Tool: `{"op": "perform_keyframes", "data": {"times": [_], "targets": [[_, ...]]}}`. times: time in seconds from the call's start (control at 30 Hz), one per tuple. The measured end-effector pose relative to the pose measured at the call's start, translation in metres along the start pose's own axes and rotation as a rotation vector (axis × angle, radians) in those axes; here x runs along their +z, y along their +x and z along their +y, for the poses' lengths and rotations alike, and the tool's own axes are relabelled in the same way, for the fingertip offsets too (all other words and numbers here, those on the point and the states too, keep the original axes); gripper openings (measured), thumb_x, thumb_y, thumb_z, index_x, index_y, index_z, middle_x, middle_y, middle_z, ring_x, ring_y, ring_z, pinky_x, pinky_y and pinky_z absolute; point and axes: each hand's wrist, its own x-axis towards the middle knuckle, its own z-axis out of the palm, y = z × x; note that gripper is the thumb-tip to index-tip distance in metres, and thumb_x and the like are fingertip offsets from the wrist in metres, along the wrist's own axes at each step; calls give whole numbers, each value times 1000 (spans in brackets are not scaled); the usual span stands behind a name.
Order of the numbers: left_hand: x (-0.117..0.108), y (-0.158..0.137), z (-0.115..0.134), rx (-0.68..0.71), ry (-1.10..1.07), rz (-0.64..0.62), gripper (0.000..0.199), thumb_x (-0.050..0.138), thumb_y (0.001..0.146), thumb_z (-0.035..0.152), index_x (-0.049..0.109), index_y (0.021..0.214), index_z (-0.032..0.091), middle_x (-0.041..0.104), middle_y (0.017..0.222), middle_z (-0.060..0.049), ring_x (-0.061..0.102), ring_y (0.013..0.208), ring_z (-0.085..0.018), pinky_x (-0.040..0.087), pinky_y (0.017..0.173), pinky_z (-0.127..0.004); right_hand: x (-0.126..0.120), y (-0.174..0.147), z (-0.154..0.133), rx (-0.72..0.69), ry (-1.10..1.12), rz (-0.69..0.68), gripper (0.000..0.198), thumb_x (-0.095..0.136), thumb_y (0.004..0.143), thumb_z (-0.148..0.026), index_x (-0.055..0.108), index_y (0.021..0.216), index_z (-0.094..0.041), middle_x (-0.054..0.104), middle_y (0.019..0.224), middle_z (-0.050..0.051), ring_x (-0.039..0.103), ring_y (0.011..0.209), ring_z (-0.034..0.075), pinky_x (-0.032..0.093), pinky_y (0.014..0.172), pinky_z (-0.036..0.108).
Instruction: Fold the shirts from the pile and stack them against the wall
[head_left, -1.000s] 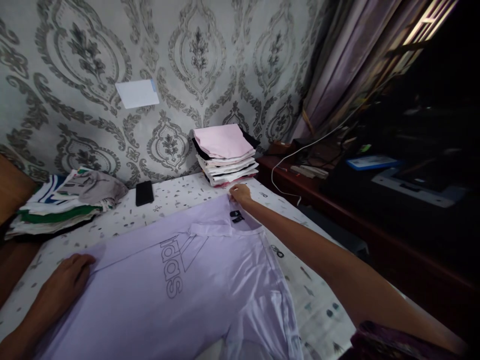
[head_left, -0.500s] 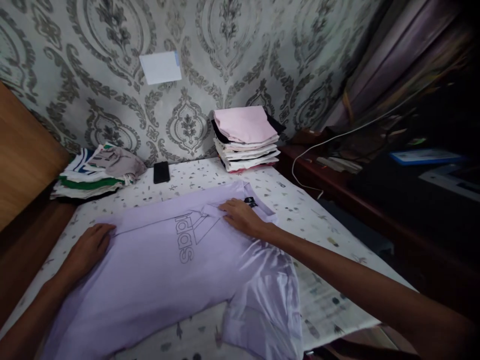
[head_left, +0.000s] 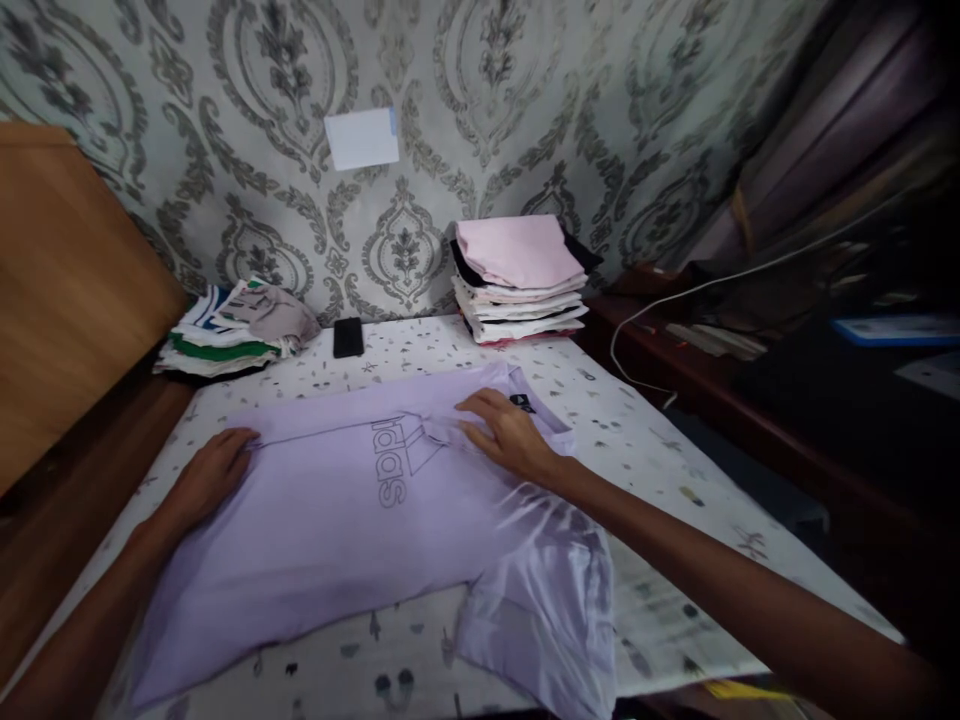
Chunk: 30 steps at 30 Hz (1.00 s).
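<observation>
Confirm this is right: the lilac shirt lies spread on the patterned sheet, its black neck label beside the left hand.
No: the black neck label is beside the right hand, not the left hand, as the head view shows. The lilac shirt does lie spread on the patterned sheet.

Kinda dim in here, grey swirly wallpaper (head_left: 450,130) behind, wooden panel (head_left: 71,290) on the left, purplish curtain (head_left: 832,150) upper right
</observation>
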Motion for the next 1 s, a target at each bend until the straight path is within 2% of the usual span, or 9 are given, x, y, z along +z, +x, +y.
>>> {"op": "perform_keyframes", "data": {"times": [0.07, 0.17, 0.3, 0.4, 0.5, 0.63, 0.77, 0.87, 1.0], "targets": [[-2, -3, 6, -2, -9, 6, 44, 34, 90, 36, 64, 115, 14, 68, 119, -16, 64, 112, -28, 49, 102, -44, 5, 2, 2, -54, 9, -135, 27, 54, 92, -35, 71, 104, -17, 68, 102, 14, 63, 95, 26, 50, 86, 39], [-5, -10, 19, 3, -28, 20, 39, 35, 92, 31, 64, 113, 16, 70, 115, -15, 64, 108, -28, 50, 100, -46, 9, 5, 1, -106, 52, -303, 32, 47, 96, -39, 72, 92, -18, 70, 91, 10, 65, 81, 22, 51, 76, 34], [-7, -10, 47, 3, -83, 3, 39, 37, 95, 29, 60, 124, 20, 67, 125, -12, 61, 116, -26, 47, 105, -45, 16, 28, 5, -48, 10, -196, 36, 41, 97, -36, 71, 89, -18, 72, 85, 9, 66, 75, 22, 51, 72, 34], [-2, 7, 68, 14, -105, -66, 47, 35, 97, 36, 53, 136, 17, 57, 142, -14, 50, 134, -26, 39, 114, -45, 30, 55, 22, -69, -119, -130, 35, 42, 96, -34, 71, 103, -16, 73, 106, 13, 68, 100, 27, 52, 89, 39], [8, 36, 79, 14, -119, -126, 54, 31, 99, 40, 44, 145, 15, 43, 156, -14, 33, 148, -24, 28, 120, -42, 50, 74, 44, 14, -312, -131, 42, 40, 96, -34, 66, 121, -12, 64, 131, 19, 58, 125, 31, 47, 103, 47], [17, 63, 56, -167, -68, -251, 66, 29, 99, 49, 33, 152, 10, 29, 162, -18, 20, 153, -26, 19, 122, -45, 67, 76, 67, 160, -461, -190, 50, 34, 100, -40, 52, 140, -18, 50, 149, 15, 43, 141, 30, 38, 111, 56], [15, 63, 13, -343, 21, -328, 75, 26, 97, 56, 26, 155, 9, 16, 165, -19, 11, 154, -29, 14, 122, -52, 71, 72, 72, 185, -471, -231, 54, 29, 102, -43, 45, 147, -18, 42, 156, 14, 34, 146, 29, 32, 115, 57], [12, 58, -4, -368, 45, -340, 76, 23, 97, 56, 23, 156, 8, 12, 166, -18, 9, 155, -28, 16, 121, -53, 70, 73, 67, 186, -468, -243, 54, 29, 102, -44, 44, 147, -18, 40, 157, 14, 32, 147, 29, 32, 115, 56], [14, 53, -7, -367, 100, -289, 75, 23, 97, 54, 30, 154, 5, 19, 164, -19, 15, 154, -29, 22, 119, -55, 63, 74, 54, 246, -445, -263, 54, 32, 102, -45, 42, 149, -19, 39, 158, 14, 30, 148, 28, 28, 118, 55]]}}
